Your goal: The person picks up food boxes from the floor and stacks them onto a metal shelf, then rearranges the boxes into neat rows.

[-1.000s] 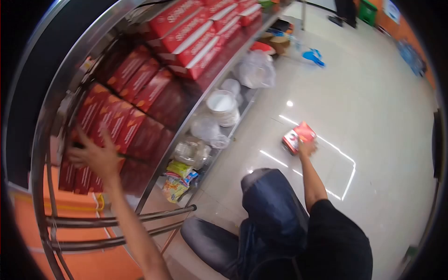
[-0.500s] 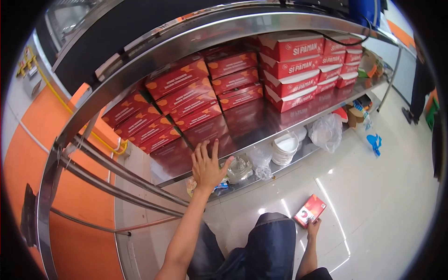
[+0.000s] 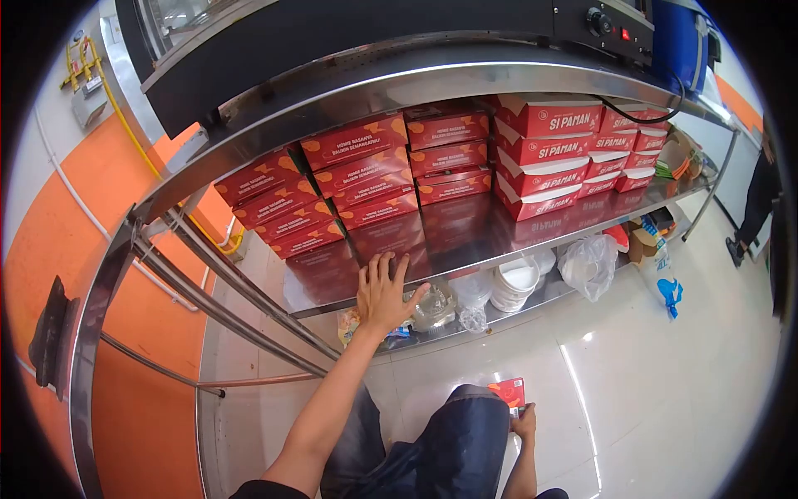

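My left hand point(image 3: 382, 298) rests on the front edge of the steel shelf point(image 3: 461, 237), its fingers spread and holding nothing. Behind it stand stacks of red cartons with orange patterns point(image 3: 366, 170). Down by my right knee, my right hand point(image 3: 524, 422) grips a small red box point(image 3: 513, 391) by one end. Part of that box is hidden behind the knee. Farther right along the shelf are stacked red-and-white boxes point(image 3: 544, 179) printed "SI PAMAN".
A lower shelf holds white tubs point(image 3: 515, 279), a clear plastic bag point(image 3: 588, 268) and a clear container point(image 3: 432, 308). Above is a black appliance point(image 3: 465, 33) with a knob. Metal rails point(image 3: 233, 295) run at left. Another person's dark-clothed leg point(image 3: 755, 204) shows at far right.
The view has tilted up, showing more of the appliance. My right hand has carried the red box left, partly behind my knee. My left hand stays on the shelf edge.
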The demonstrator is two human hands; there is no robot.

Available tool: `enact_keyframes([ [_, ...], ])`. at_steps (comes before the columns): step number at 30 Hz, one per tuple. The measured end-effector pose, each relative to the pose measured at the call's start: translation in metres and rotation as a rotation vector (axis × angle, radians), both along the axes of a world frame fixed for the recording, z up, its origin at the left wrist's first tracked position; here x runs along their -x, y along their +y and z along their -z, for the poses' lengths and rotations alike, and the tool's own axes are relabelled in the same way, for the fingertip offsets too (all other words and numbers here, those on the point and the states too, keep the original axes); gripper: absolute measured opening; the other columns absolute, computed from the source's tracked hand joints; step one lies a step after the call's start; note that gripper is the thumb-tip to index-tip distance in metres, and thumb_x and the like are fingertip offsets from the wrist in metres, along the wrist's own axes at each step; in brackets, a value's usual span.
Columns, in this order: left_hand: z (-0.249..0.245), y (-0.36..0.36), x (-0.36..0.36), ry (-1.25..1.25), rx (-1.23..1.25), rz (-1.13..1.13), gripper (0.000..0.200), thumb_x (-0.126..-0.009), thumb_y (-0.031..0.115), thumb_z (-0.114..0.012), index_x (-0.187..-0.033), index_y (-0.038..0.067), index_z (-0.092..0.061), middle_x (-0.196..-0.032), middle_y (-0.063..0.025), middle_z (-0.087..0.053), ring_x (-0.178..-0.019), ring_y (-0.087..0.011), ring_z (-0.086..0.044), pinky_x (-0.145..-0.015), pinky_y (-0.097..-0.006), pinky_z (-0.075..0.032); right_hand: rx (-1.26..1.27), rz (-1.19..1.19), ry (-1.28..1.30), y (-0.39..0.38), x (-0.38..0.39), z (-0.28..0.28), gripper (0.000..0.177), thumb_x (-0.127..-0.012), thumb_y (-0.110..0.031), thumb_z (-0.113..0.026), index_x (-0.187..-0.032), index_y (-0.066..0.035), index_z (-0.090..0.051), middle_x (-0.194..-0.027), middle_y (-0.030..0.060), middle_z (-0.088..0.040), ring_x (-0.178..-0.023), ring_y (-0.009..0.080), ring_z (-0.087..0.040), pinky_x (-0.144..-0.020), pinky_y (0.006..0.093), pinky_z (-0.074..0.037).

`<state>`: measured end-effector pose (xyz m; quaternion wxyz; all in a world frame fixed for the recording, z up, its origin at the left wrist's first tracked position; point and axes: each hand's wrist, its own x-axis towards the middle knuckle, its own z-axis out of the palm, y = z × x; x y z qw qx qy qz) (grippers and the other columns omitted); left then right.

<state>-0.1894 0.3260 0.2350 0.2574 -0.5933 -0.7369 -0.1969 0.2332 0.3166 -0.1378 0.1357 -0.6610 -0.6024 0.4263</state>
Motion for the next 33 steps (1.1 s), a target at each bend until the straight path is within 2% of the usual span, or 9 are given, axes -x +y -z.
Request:
enact_keyframes([
  [5, -0.001, -0.001, -0.003, -0.047, 0.055, -0.027, 0.069, -0.09, 0.061, -0.054, -0.134, 0.008, -0.057, -0.135, -0.0192, -0.05, -0.129, -0.0357, -0.041, -0.105, -0.0497, -0.03, -0.021, 0.238, 0.191, -0.006, -0.017, -0.043, 0.077, -0.073, -0.025, -0.087, -0.125, -0.001, -0.035, -0.112, 0.0213, -0.059, -0.086, 0.0286, -0.064, -0.076, 0.0382, -0.052],
  [6, -0.001, 0.0, -0.004, -0.054, 0.058, -0.023, 0.068, -0.09, 0.061, -0.054, -0.134, 0.008, -0.057, -0.136, -0.0194, -0.05, -0.129, -0.0358, -0.041, -0.105, -0.0502, -0.03, -0.062, 0.327, 0.524, -0.001, -0.024, -0.062, 0.074, -0.082, -0.02, -0.08, -0.136, -0.002, -0.032, -0.12, 0.017, -0.056, -0.097, 0.0236, -0.063, -0.081, 0.036, -0.053],
  [9, -0.004, 0.0, -0.003, -0.054, 0.067, -0.017, 0.068, -0.091, 0.06, -0.053, -0.135, 0.009, -0.056, -0.137, -0.0198, -0.049, -0.129, -0.0359, -0.041, -0.105, -0.0514, -0.03, -0.039, 0.219, 1.308, 0.008, 0.014, -0.269, 0.067, -0.096, -0.013, -0.06, -0.152, -0.006, -0.025, -0.137, 0.0122, -0.051, -0.121, 0.0242, -0.056, -0.098, 0.0386, -0.05],
  [14, -0.005, -0.002, -0.003, -0.007, 0.11, -0.051, 0.07, -0.092, 0.06, -0.051, -0.139, 0.01, -0.052, -0.138, -0.0197, -0.047, -0.13, -0.0358, -0.039, -0.105, -0.0513, -0.029, 0.065, -0.081, 1.509, 0.095, 0.132, -0.443, 0.063, -0.098, -0.01, -0.049, -0.155, -0.003, -0.022, -0.138, 0.0141, -0.053, -0.117, 0.0215, -0.06, -0.099, 0.0335, -0.051],
  [17, -0.008, -0.003, 0.0, -0.025, 0.143, -0.031, 0.071, -0.091, 0.06, -0.053, -0.141, 0.01, -0.049, -0.14, -0.0182, -0.046, -0.128, -0.0357, -0.041, -0.104, -0.05, -0.03, 0.002, -0.175, 1.413, 0.155, 0.205, -0.511, 0.04, -0.103, -0.027, -0.045, -0.127, 0.003, -0.052, -0.122, 0.0152, -0.063, -0.11, 0.0225, -0.063, -0.094, 0.036, -0.052],
  [19, -0.01, -0.005, -0.001, -0.05, 0.135, -0.015, 0.071, -0.091, 0.06, -0.053, -0.141, 0.01, -0.05, -0.14, -0.0187, -0.046, -0.129, -0.0356, -0.04, -0.104, -0.0499, -0.03, 0.032, -0.211, 1.334, 0.198, 0.235, -0.524, 0.045, -0.1, -0.033, -0.047, -0.125, 0.004, -0.053, -0.118, 0.0161, -0.064, -0.104, 0.0264, -0.065, -0.089, 0.0421, -0.054],
  [23, -0.008, -0.004, -0.001, -0.065, 0.116, -0.01, 0.07, -0.091, 0.061, -0.051, -0.14, 0.011, -0.051, -0.137, -0.0191, -0.048, -0.13, -0.0347, -0.039, -0.104, -0.0501, -0.029, -0.267, -0.177, 1.149, 0.214, 0.268, -0.536, 0.05, -0.099, -0.03, -0.048, -0.139, -0.001, -0.039, -0.125, 0.0174, -0.059, -0.101, 0.027, -0.065, -0.083, 0.0431, -0.055],
  [28, -0.01, -0.005, 0.0, -0.07, 0.108, 0.004, 0.073, -0.09, 0.062, -0.053, -0.141, 0.01, -0.05, -0.14, -0.0202, -0.045, -0.129, -0.0357, -0.039, -0.105, -0.0497, -0.029, -0.545, -0.089, 1.013, 0.209, 0.302, -0.558, 0.066, -0.099, -0.03, -0.05, -0.152, -0.001, -0.023, -0.149, 0.0241, -0.038, -0.139, 0.031, -0.036, -0.112, 0.0361, -0.032],
  [33, -0.006, -0.005, 0.002, -0.069, 0.102, 0.007, 0.075, -0.089, 0.065, -0.051, -0.141, 0.01, -0.05, -0.14, -0.0203, -0.045, -0.129, -0.036, -0.039, -0.105, -0.0505, -0.027, -0.746, 0.001, 0.877, 0.212, 0.332, -0.576, 0.077, -0.095, -0.038, -0.051, -0.153, 0.0, -0.019, -0.153, 0.029, -0.032, -0.142, 0.0412, -0.031, -0.114, 0.0454, -0.026],
])
